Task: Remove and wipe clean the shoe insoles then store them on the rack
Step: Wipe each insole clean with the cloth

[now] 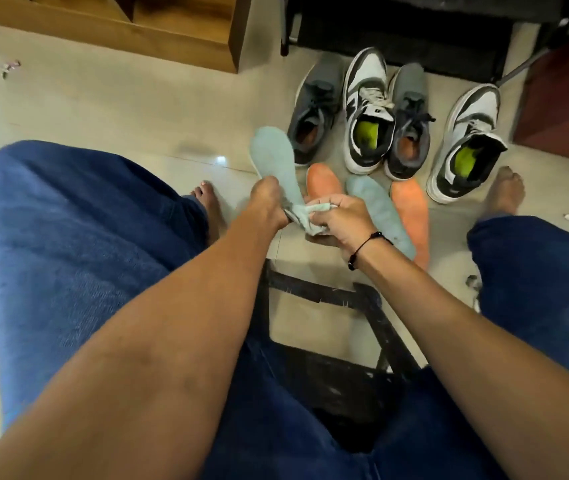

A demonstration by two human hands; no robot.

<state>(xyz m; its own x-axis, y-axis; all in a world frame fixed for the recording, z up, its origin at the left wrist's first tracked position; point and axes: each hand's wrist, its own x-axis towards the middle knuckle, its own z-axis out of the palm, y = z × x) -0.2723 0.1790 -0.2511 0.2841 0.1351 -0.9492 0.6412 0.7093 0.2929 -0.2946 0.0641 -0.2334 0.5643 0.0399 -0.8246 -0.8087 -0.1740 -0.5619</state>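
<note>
My left hand [265,202] grips the heel end of a pale blue-green insole [274,161] that points up and away from me. My right hand [340,220] holds a crumpled pale cloth [312,216] pressed against that insole's heel. On the floor under my hands lie another blue-green insole [378,206] and two orange insoles [323,181] [413,216]. Beyond them stand two grey shoes [316,109] [409,123] and two white-and-grey sneakers [368,109] [466,140] with green insoles inside.
A black shoe rack [397,26] stands behind the shoes. A wooden unit [172,39] is at the back left and a dark red panel [563,98] at the right. I sit on a black stool [328,341] with my jeans-clad legs either side.
</note>
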